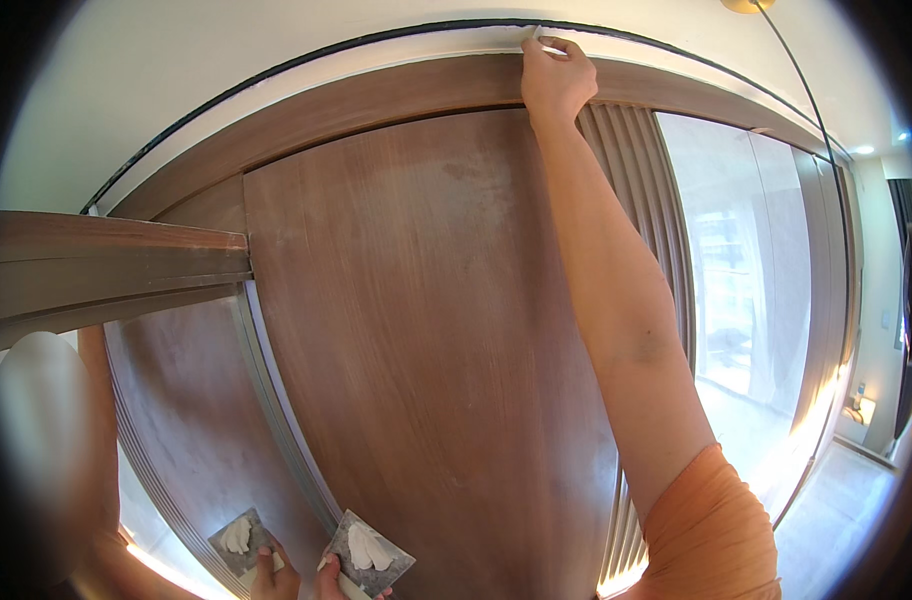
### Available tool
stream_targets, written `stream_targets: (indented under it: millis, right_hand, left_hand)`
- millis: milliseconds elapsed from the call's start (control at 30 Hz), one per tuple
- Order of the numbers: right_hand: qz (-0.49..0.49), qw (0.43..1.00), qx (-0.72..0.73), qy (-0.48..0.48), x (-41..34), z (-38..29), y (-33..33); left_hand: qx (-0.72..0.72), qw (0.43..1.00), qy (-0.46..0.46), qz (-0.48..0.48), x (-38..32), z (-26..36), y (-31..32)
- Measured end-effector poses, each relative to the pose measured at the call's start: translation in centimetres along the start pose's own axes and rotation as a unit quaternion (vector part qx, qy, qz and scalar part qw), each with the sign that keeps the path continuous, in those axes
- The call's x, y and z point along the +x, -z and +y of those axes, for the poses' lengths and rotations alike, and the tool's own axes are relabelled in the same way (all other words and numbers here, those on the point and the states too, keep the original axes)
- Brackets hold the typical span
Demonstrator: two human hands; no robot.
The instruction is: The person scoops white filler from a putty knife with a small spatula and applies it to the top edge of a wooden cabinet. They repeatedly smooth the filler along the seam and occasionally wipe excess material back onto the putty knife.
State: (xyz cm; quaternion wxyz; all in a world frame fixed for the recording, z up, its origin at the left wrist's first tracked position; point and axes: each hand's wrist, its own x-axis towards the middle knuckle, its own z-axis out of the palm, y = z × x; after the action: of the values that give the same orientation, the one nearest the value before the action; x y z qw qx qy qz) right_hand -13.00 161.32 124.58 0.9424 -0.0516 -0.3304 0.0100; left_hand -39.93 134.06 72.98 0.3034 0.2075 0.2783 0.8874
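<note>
My right hand is raised high at the end of my bare forearm. Its thumb and fingers pinch a small, thin, pale object, mostly hidden, against the white strip above the brown wood-grain header. Low in the picture, my left hand grips the light handle of a wide metal putty knife. A lump of white putty lies on its blade. Just left of it, a second hand and blade with putty show in what looks like a mirrored surface.
A large wood-grain panel stands before me. A fluted strip and a glossy pale panel are on the right. A wooden beam juts in at left. A dark gap borders the ceiling, and a thin black cable hangs from it.
</note>
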Motion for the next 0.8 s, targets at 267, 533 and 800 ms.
stream_targets:
  millis: [267,533,800]
  right_hand:
    - [-0.046,0.996,0.059,-0.042,-2.2,-1.6,-1.1]
    - [-0.221,0.967,0.109,-0.060,-5.6,-3.2,0.0]
    - [-0.710,0.591,0.305,-0.233,-17.3,-7.3,15.0]
  left_hand:
    - [-0.024,0.997,0.001,-0.076,0.6,-0.3,1.4]
    - [-0.030,0.995,-0.013,-0.096,0.9,0.1,-2.3]
    - [-0.182,0.953,0.004,-0.243,3.2,4.5,-12.8]
